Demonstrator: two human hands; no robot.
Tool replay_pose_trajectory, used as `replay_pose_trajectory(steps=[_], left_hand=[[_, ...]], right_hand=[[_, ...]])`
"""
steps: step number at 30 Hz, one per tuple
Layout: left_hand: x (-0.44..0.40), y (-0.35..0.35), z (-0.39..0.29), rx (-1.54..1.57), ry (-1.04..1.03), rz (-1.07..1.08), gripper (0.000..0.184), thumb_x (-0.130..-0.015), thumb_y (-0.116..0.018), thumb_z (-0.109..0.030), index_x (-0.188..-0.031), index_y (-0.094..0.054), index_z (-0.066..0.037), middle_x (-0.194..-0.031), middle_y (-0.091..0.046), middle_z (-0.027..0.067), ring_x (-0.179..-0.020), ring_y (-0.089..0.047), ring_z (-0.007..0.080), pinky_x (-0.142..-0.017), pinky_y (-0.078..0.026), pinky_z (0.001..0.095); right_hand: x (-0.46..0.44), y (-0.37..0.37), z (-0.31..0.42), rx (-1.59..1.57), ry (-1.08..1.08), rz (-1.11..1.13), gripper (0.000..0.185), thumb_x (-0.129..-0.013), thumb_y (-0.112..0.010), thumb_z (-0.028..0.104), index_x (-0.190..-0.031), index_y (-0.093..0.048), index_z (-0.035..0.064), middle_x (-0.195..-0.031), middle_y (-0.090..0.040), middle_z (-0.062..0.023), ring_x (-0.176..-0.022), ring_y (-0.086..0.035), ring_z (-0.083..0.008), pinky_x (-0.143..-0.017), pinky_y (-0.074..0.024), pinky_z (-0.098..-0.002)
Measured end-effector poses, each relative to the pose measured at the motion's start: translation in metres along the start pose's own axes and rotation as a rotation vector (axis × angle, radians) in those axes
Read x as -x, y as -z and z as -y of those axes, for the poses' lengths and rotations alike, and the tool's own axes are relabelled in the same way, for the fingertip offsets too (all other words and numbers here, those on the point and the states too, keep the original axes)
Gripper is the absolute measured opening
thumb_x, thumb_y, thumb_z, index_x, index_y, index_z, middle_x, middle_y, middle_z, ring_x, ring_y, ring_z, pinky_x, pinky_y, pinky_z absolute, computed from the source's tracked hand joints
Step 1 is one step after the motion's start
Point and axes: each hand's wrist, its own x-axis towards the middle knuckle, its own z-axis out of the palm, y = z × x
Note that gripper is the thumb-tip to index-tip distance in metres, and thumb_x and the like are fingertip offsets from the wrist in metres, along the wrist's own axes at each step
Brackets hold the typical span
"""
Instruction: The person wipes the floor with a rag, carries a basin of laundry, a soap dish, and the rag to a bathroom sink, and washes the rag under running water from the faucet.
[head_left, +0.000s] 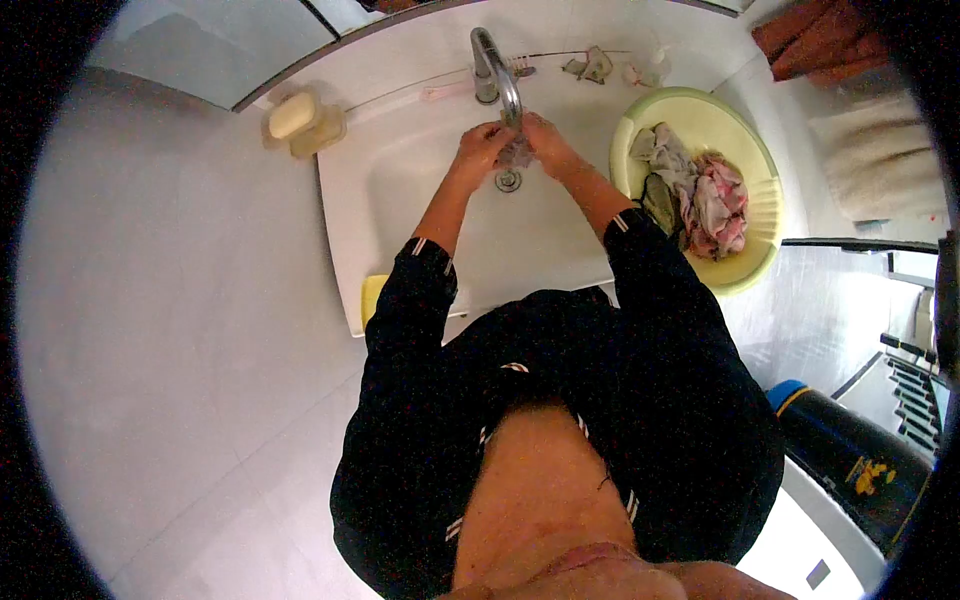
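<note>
Under the spout of the chrome faucet (pixel 494 70), both hands meet over the white sink (pixel 400 205). Between them is a small, wet, greyish-mauve cloth (pixel 516 153), partly hidden by the fingers and blurred by water. My left hand (pixel 483 147) has its fingers curled on the cloth's left side. My right hand (pixel 544 137) grips it from the right, close beside the spout. Just below the cloth shows the metal drain (pixel 508 181).
A pale yellow basin (pixel 765 180) holding crumpled clothes (pixel 715 205) stands at the sink's right. On the left ledge is a bar of soap (pixel 292 117) in a dish. A toothbrush (pixel 522 72) lies behind the faucet. Towels (pixel 875 160) hang at right.
</note>
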Motion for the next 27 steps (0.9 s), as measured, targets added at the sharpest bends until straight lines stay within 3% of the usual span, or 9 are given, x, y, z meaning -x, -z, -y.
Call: replay_pose_trajectory(steps=[2,5,7,10,13,17,22,25,27], left_hand=[[-0.004,0.013,0.006,-0.158,-0.014,-0.083,0.019,-0.089,-0.06,-0.023,-0.097,-0.054,-0.007,-0.085,-0.062,0.0044,-0.076,-0.062,0.0139,-0.063,-0.05,0.0269],[-0.011,0.036,0.008,-0.183,-0.036,-0.189,0.018,-0.089,-0.06,-0.021,-0.097,-0.053,-0.007,-0.091,-0.063,0.0067,-0.086,-0.063,0.0177,-0.068,-0.052,0.0313],[-0.007,0.035,0.003,-0.035,-0.159,-0.272,0.013,-0.088,-0.057,-0.016,-0.093,-0.052,-0.005,-0.089,-0.061,0.0063,-0.078,-0.061,0.0141,-0.064,-0.052,0.0287],[-0.005,0.028,0.0,0.11,-0.362,-0.313,0.012,-0.089,-0.055,-0.014,-0.088,-0.049,-0.005,-0.083,-0.058,0.0054,-0.071,-0.057,0.0114,-0.062,-0.051,0.0294],[0.003,0.02,-0.013,0.006,-0.442,-0.4,0.014,-0.09,-0.054,-0.016,-0.086,-0.048,-0.004,-0.078,-0.055,0.0042,-0.068,-0.053,0.0105,-0.063,-0.049,0.0297],[-0.003,0.029,-0.015,-0.351,-0.618,-0.524,0.016,-0.09,-0.056,-0.017,-0.086,-0.049,-0.003,-0.075,-0.052,0.003,-0.067,-0.048,0.0103,-0.064,-0.044,0.0262],[-0.002,0.04,-0.015,-0.292,-0.512,-0.518,0.015,-0.089,-0.057,-0.016,-0.084,-0.051,-0.003,-0.071,-0.051,0.0032,-0.067,-0.046,0.011,-0.062,-0.041,0.0256],[0.001,0.039,-0.008,-0.261,-0.526,-0.386,0.018,-0.087,-0.06,-0.019,-0.083,-0.052,-0.003,-0.072,-0.052,0.0035,-0.066,-0.047,0.0116,-0.063,-0.042,0.0263],[0.003,0.034,-0.002,-0.292,-0.475,-0.321,0.022,-0.085,-0.063,-0.022,-0.085,-0.054,-0.002,-0.074,-0.054,0.0039,-0.068,-0.049,0.0122,-0.064,-0.043,0.0269]], right_hand=[[0.003,0.01,0.0,-0.016,0.033,0.014,0.046,-0.096,-0.038,0.04,-0.118,-0.053,0.002,-0.108,-0.059,-0.0099,-0.099,-0.055,-0.0193,-0.086,-0.0438,-0.0348],[0.008,0.019,0.015,0.009,-0.031,-0.07,0.05,-0.095,-0.04,0.045,-0.121,-0.054,0.0039,-0.109,-0.06,-0.009,-0.098,-0.055,-0.0185,-0.086,-0.044,-0.0342],[0.007,0.026,0.011,-0.019,-0.089,-0.046,0.05,-0.093,-0.044,0.049,-0.121,-0.056,0.0089,-0.109,-0.06,-0.0059,-0.093,-0.057,-0.0164,-0.082,-0.0457,-0.032],[0.006,0.025,0.011,0.434,-0.051,-0.132,0.05,-0.092,-0.048,0.049,-0.114,-0.061,0.0065,-0.104,-0.061,-0.0053,-0.089,-0.057,-0.0152,-0.08,-0.0452,-0.0301],[0.021,0.015,0.028,0.338,-0.067,-0.148,0.045,-0.089,-0.057,0.045,-0.105,-0.064,0.0038,-0.097,-0.063,-0.0036,-0.085,-0.054,-0.0112,-0.077,-0.0438,-0.0268],[0.028,0.023,0.043,0.601,-0.011,0.089,0.038,-0.082,-0.068,0.036,-0.099,-0.065,0.0034,-0.085,-0.061,-0.0001,-0.077,-0.05,-0.0085,-0.07,-0.0424,-0.0256],[0.025,0.039,0.039,0.872,0.182,0.219,0.035,-0.075,-0.074,0.031,-0.093,-0.062,0.0028,-0.078,-0.062,-0.0044,-0.072,-0.054,-0.0129,-0.065,-0.0438,-0.0299],[0.033,0.036,0.046,1.171,0.117,-0.019,0.032,-0.075,-0.071,0.029,-0.091,-0.062,0.0034,-0.081,-0.064,-0.0132,-0.075,-0.061,-0.0227,-0.065,-0.0463,-0.0345],[0.033,0.03,0.04,1.149,0.121,-0.278,0.033,-0.076,-0.069,0.031,-0.092,-0.062,0.0033,-0.085,-0.064,-0.0174,-0.077,-0.062,-0.0287,-0.066,-0.0474,-0.0382]])
